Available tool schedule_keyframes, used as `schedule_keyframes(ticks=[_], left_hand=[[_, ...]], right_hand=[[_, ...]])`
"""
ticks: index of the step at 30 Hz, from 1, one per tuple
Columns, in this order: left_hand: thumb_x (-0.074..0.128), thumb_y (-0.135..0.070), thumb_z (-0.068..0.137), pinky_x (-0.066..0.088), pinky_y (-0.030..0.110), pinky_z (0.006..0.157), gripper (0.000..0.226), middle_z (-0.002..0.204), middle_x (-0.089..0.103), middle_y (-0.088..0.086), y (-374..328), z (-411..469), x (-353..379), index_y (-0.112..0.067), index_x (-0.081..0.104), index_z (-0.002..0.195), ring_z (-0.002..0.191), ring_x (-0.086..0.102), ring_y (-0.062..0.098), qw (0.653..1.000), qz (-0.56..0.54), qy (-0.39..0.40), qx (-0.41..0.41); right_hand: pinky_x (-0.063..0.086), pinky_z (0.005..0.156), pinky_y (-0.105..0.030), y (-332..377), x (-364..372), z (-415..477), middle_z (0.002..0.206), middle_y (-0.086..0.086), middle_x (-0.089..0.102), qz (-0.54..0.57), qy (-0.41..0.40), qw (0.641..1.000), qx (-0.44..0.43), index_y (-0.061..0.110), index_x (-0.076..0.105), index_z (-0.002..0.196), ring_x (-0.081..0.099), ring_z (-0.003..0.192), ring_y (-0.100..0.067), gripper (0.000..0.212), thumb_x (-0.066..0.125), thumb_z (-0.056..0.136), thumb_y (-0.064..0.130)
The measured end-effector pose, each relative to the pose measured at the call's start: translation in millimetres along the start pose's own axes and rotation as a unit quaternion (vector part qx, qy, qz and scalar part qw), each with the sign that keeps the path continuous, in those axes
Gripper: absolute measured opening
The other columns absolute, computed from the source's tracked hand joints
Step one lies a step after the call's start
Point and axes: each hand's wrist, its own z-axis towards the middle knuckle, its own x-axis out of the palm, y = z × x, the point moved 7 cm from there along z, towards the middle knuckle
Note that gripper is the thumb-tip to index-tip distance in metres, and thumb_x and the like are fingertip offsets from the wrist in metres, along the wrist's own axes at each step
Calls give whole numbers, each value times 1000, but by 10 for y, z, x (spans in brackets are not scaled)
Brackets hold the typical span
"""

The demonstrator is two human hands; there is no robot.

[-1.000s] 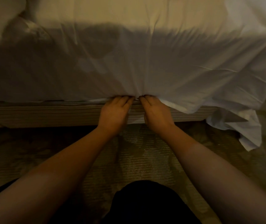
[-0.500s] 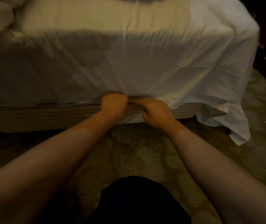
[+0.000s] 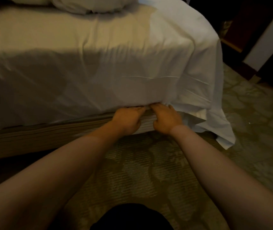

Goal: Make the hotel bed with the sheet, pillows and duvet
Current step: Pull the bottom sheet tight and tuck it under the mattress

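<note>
Head view, dim light. Person crouched at the side of the bed, both forearms stretched forward.

- Left hand (image 3: 127, 119): palm down, fingers roughly straight and held together, pressing into the seam where the white sheet (image 3: 132, 72) meets the striped bed base (image 3: 33, 136). Fingertips hidden under the sheet's lower edge.
- Right hand (image 3: 167, 119): just beside the left, almost touching it. Palm down, fingers extended into the same seam, tips covered by a fold of the sheet. No pinch visible.
- Sheet: spread over the mattress top and down its side, drawn taut left of the hands. To their right a loose corner (image 3: 218, 130) hangs down to the patterned carpet (image 3: 149, 171).
- Pillows (image 3: 89, 5): bunched at the far edge of the bed.
</note>
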Motion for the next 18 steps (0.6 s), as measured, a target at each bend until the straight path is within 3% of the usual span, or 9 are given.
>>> schedule_keyframes(ticks=[3,8,11,15,16,18], left_hand=[[48,-20,92,43,39,98,58,142,49,9,-49,139,26,-21,34,148,124,50,31,999,-33,5,-3],[42,-23,96,35,35,105,44,145,47,8,9,308,-2,-22,49,140,130,45,30,995,-94,-15,-25],[47,-18,97,26,32,112,52,154,33,8,20,333,82,-20,35,147,139,33,28,993,-115,29,-10],[43,-19,95,17,28,117,68,160,15,7,31,268,249,-19,9,153,145,21,24,990,-113,82,16],[41,-23,94,18,29,117,68,160,16,7,38,263,267,-20,7,153,145,22,24,990,-112,78,18],[42,-23,93,23,30,116,70,159,19,6,30,278,259,-21,5,153,143,25,25,991,-112,63,26]], right_hand=[[22,114,-38,-57,16,49,148,-3,41,-17,29,999,-13,21,38,143,38,135,-25,67,55,79,10],[42,96,-35,-183,-82,115,142,-3,50,-20,19,999,-24,32,40,143,46,125,-31,67,53,82,8],[47,84,-35,-203,-103,139,129,-3,61,-59,-24,997,-34,29,53,134,57,113,-31,56,54,81,10],[42,62,-32,-114,2,103,99,-11,71,-88,-111,988,-58,9,69,106,66,88,-35,42,66,65,2],[43,63,-31,-154,44,78,100,-11,72,-87,-129,986,-54,8,70,108,66,89,-34,46,68,62,1],[47,87,-40,-263,132,73,123,-10,65,-96,-124,987,-46,8,60,128,60,114,-30,62,65,67,5]])
